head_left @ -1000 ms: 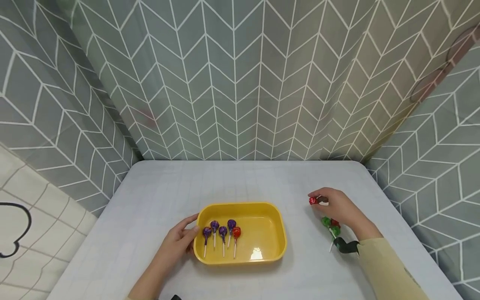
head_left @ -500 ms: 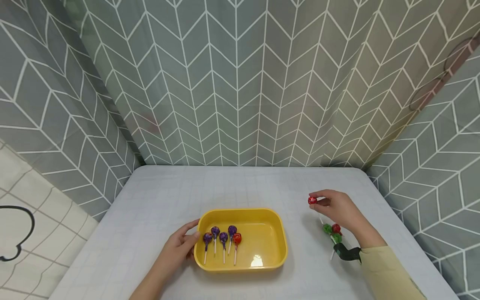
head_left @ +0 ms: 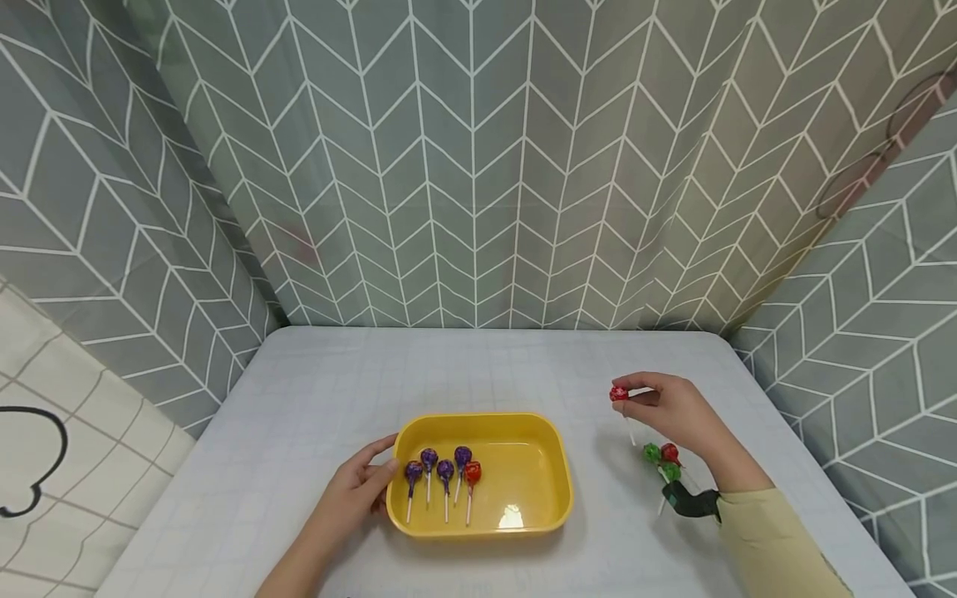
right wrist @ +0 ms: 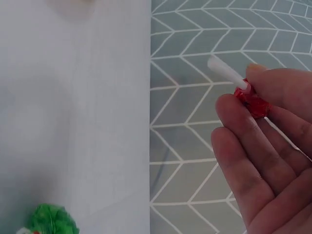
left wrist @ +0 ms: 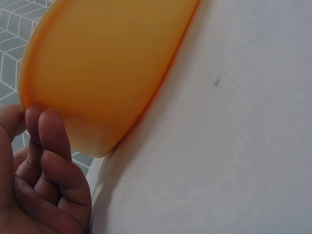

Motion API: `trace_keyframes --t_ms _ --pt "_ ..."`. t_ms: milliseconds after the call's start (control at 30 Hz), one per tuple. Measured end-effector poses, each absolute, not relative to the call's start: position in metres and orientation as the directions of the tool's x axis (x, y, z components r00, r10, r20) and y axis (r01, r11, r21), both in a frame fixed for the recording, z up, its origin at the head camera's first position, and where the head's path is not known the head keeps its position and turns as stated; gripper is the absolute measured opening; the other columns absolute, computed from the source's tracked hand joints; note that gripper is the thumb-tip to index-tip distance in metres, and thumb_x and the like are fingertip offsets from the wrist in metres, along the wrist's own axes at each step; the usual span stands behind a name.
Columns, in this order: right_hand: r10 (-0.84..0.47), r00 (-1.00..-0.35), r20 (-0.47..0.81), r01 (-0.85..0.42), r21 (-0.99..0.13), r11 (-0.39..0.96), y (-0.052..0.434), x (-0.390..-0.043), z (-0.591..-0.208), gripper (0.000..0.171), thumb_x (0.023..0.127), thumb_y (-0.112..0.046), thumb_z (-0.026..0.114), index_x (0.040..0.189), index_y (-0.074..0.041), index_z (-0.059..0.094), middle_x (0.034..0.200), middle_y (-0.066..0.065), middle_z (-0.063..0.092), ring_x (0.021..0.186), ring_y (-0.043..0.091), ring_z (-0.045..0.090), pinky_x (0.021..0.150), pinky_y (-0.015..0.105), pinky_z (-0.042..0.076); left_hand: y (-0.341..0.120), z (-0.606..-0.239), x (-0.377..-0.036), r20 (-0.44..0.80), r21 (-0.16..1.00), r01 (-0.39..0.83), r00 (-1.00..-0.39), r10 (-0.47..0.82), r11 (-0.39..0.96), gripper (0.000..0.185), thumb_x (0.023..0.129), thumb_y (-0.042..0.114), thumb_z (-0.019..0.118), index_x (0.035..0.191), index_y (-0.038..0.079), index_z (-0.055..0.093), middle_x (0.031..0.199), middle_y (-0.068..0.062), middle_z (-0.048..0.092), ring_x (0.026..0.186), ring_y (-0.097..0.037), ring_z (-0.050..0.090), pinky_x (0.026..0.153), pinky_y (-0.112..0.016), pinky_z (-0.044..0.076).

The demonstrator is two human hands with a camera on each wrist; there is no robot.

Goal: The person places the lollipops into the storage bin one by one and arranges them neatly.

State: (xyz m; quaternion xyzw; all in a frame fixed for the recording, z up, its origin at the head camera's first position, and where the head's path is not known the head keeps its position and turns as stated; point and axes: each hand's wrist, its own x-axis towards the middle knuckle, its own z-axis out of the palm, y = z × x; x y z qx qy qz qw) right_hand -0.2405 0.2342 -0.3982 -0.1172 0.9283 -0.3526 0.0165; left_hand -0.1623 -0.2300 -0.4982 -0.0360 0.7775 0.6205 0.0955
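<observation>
My right hand (head_left: 676, 413) pinches a red-wrapped lollipop (head_left: 618, 394) by its head, above the table and right of the tray. Its white stick points down in the head view, and the right wrist view shows the red wrapper (right wrist: 253, 103) between thumb and fingers. My left hand (head_left: 351, 490) grips the left rim of a yellow tray (head_left: 523, 523), thumb over the edge and fingers outside. Inside the tray's left half lie several purple lollipops (head_left: 445, 471) and a red lollipop (head_left: 473, 473), sticks toward me.
Beside my right wrist, green lollipops (head_left: 652, 453) and another red lollipop (head_left: 669, 453) lie on the white table (head_left: 493, 365). A dark strap (head_left: 689, 500) hangs at the right sleeve and overlaps their sticks. Patterned grey curtains (head_left: 478, 166) enclose the back and sides.
My right hand has raised the red lollipop off the table, and its stick now shows below the fingers. The left hand keeps its grip on the tray.
</observation>
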Motion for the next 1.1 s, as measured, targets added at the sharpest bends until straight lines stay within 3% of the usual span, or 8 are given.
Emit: trace_keyframes --t_ms 267,500,800,1100 --pt "-0.215 -0.977 0.017 -0.165 -0.7 0.695 0.224 -0.236 -0.393 0.038 0.085 -0.032 0.08 0.117 -0.013 0.07 0.105 0.001 0.07 0.094 0.02 0.069 0.08 0.039 0.056 -0.23 -0.498 -0.163 -0.188 0.958 -0.17 -0.98 0.061 0.23 0.056 0.096 0.044 0.062 0.145 0.022 0.047 0.079 -0.013 0.067 0.061 -0.025 0.057 0.055 -0.033 0.051" --pt "-0.259 -0.966 0.018 -0.198 -0.697 0.689 0.215 -0.234 -0.389 0.041 0.085 -0.034 0.079 0.12 -0.015 0.07 0.111 0.003 0.068 0.096 0.021 0.069 0.08 0.04 0.056 -0.229 -0.498 -0.163 -0.185 0.957 -0.167 -0.981 0.056 0.236 0.056 0.096 0.044 0.062 0.146 0.021 0.046 0.079 -0.013 0.067 0.062 -0.025 0.058 0.056 -0.033 0.052" --pt "-0.29 -0.957 0.026 -0.218 -0.725 0.654 0.203 -0.232 -0.387 0.038 0.087 -0.033 0.077 0.12 -0.015 0.071 0.107 -0.001 0.07 0.093 0.017 0.069 0.081 0.038 0.056 -0.229 -0.5 -0.163 -0.184 0.959 -0.166 -0.981 0.059 0.23 0.054 0.097 0.041 0.062 0.146 0.022 0.046 0.08 -0.013 0.068 0.062 -0.025 0.058 0.056 -0.032 0.052" --pt "-0.383 -0.923 0.029 -0.261 -0.78 0.569 0.187 -0.233 -0.386 0.037 0.084 -0.033 0.08 0.114 -0.012 0.072 0.103 0.0 0.07 0.09 0.014 0.07 0.078 0.029 0.056 -0.23 -0.5 -0.163 -0.179 0.96 -0.161 -0.982 0.06 0.228 0.055 0.097 0.043 0.062 0.145 0.022 0.046 0.08 -0.013 0.068 0.062 -0.024 0.058 0.056 -0.032 0.052"
